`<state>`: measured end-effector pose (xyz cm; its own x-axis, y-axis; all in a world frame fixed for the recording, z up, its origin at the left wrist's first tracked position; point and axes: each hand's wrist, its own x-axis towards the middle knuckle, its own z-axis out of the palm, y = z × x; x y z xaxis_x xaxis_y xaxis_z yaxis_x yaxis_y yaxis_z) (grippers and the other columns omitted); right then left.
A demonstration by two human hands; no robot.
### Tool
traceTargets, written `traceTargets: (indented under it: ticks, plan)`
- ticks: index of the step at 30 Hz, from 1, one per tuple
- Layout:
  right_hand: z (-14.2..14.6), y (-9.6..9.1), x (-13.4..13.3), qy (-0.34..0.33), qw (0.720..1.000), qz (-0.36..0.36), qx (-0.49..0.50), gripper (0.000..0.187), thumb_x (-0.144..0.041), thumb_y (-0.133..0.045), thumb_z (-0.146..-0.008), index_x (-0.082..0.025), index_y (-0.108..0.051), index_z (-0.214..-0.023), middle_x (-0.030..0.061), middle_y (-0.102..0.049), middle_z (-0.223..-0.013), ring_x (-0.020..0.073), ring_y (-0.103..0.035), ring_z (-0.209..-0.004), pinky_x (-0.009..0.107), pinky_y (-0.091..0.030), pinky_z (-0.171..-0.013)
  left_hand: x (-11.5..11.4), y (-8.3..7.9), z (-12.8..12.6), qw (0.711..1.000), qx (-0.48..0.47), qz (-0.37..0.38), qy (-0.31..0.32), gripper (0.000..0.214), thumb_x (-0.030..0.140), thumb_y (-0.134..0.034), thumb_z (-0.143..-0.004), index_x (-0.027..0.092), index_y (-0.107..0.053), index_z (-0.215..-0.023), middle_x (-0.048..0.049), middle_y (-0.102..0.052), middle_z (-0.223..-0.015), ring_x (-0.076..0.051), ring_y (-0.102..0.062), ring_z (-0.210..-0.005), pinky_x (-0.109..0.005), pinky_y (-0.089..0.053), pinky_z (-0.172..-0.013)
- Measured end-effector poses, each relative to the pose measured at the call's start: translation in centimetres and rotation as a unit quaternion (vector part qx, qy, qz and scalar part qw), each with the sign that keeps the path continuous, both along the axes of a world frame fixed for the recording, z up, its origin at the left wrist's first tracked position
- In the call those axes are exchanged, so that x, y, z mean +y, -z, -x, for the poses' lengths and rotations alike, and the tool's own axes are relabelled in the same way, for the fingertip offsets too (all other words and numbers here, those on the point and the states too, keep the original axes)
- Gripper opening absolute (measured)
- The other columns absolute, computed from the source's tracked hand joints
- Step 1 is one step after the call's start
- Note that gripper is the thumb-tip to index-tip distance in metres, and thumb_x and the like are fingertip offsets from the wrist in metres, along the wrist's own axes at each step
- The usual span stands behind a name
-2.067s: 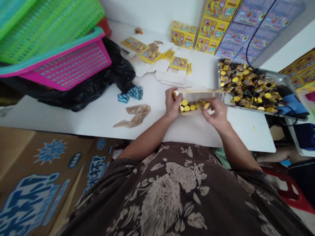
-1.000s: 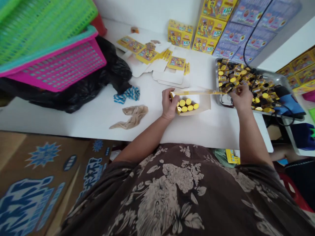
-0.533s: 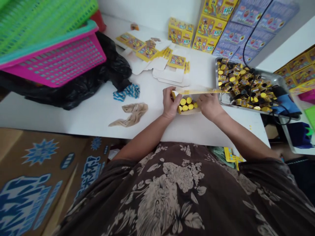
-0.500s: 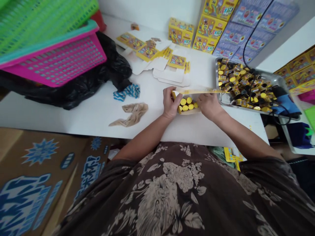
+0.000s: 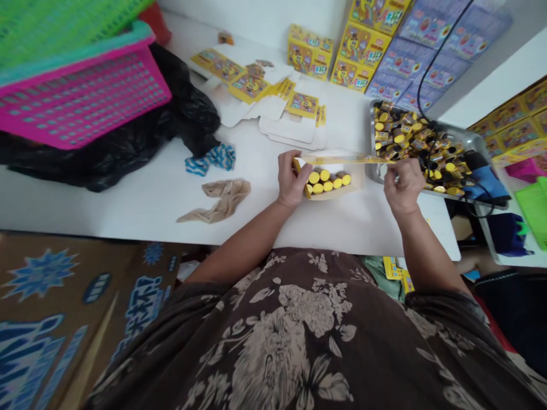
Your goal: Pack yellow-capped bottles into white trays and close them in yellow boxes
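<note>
An open yellow carton [image 5: 355, 183] is sitting on the white table [image 5: 350, 228], holding a row of yellow-capped bottles [image 5: 325, 181], its long lid flap [image 5: 342, 160] reaching toward a steel tray [image 5: 371, 142]. The left hand [image 5: 293, 179] is clasping the carton's end. The right hand [image 5: 401, 183] is hovering by the tray, fingers pinched; whether they are gripping anything, I cannot tell. Loose bottles [image 5: 405, 134] are heaping the tray under a black cable [image 5: 429, 134]. A loosened left hand could be letting bottles spill, and a snagged cable could be dragging the tray.
</note>
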<state>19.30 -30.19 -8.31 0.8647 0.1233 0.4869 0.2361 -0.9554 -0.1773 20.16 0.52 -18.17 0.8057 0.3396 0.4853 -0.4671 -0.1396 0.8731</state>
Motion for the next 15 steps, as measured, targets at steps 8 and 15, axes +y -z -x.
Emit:
traceTargets:
  ticks: [8,15]
  plan:
    - [-10.2,-2.7,-2.6,0.244,0.957,-0.038,0.155,0.031,-0.012,-0.070,-0.088,-0.014,-0.070,-0.118,0.0268,-0.070,-0.137,0.0365,-0.066,-0.126,0.051,-0.051,-0.113,0.2,0.0,-0.1,1.000,-0.001,0.002,-0.011,0.076,0.097,-0.060,-0.087,0.028,-0.068,-0.118,-0.0069,-0.064,-0.115,-0.026,-0.065,-0.112,-0.042,-0.057,-0.104]
    - [-12.6,-1.3,-1.4,0.256,0.940,-0.048,0.219,0.035,-0.011,-0.081,-0.075,-0.012,-0.071,-0.109,0.0236,-0.076,-0.121,0.0377,-0.071,-0.121,0.050,-0.056,-0.109,0.4,0.1,-0.1,1.000,0.005,-0.002,-0.003,0.076,0.097,-0.060,-0.088,0.028,-0.069,-0.120,-0.0082,-0.065,-0.118,-0.028,-0.066,-0.113,-0.043,-0.058,-0.104]
